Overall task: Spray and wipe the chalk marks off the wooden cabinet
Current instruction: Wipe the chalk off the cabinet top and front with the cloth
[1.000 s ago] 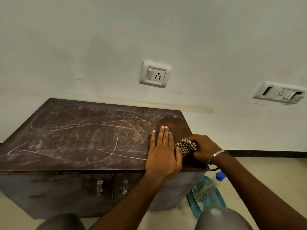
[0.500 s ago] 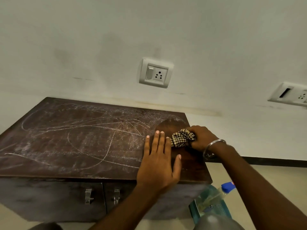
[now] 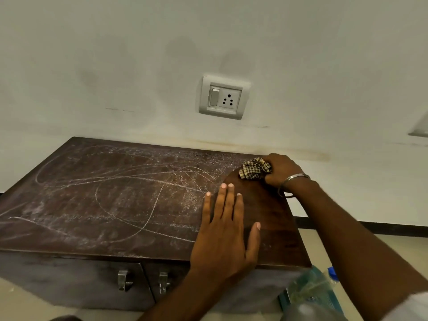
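Note:
The dark wooden cabinet (image 3: 97,230) stands against the wall, its top covered with white chalk marks (image 3: 129,188) over the left and middle. The right end of the top is dark and free of chalk. My right hand (image 3: 281,169) grips a crumpled checked cloth (image 3: 253,169) and presses it on the far right corner of the top. My left hand (image 3: 228,232) lies flat, fingers straight, on the top near the front right edge. A spray bottle with a blue cap (image 3: 310,286) lies on the floor to the right of the cabinet, partly hidden by my right arm.
A white switch-and-socket plate (image 3: 223,97) sits on the wall above the cabinet. Another plate (image 3: 420,126) shows at the right frame edge. Two metal door handles (image 3: 142,280) are on the cabinet front. A teal mat (image 3: 324,300) lies under the bottle.
My right hand has pushed the cloth from near the front right edge to the far right corner. My left hand stays flat on the top.

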